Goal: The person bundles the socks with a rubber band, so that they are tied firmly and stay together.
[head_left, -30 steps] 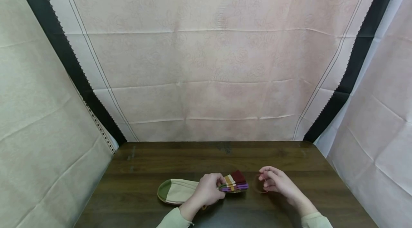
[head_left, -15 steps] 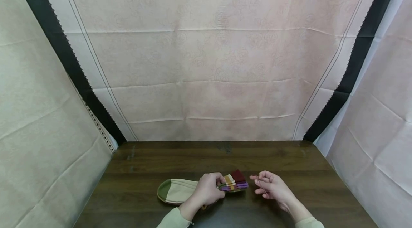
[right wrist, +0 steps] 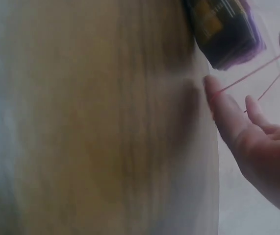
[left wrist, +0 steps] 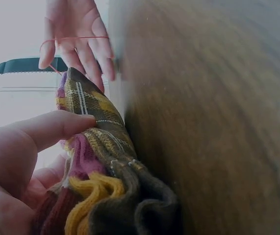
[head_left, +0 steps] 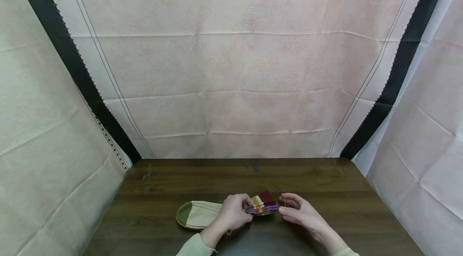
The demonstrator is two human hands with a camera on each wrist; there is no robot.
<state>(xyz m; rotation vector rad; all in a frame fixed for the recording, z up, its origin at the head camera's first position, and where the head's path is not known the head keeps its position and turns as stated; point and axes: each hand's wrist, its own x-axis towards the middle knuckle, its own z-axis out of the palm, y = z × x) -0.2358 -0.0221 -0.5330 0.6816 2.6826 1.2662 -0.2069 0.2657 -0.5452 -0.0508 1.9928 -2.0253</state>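
My left hand [head_left: 234, 211] grips a flat stack of folded socks [head_left: 203, 214] around its middle. The toe end, cream and green, lies to the left, and the striped maroon, gold and purple end [head_left: 266, 203] sticks out to the right. In the left wrist view the thumb presses on a plaid sock [left wrist: 98, 105], with purple, mustard and dark knit folds below. Just beyond that striped end is my right hand [head_left: 299, 212], fingers spread and fairly straight. A thin red rubber band [right wrist: 255, 71] is stretched around those fingers, its loop facing the socks.
The socks lie on a dark brown wooden table [head_left: 162, 183]. Pale patterned cloth walls [head_left: 231, 67] rise behind it and on both sides, with black strips [head_left: 83, 75] along the corners.
My right hand has moved left to the striped end of the socks, and its fingers have spread within the rubber band. The left hand and the stack have stayed in place.
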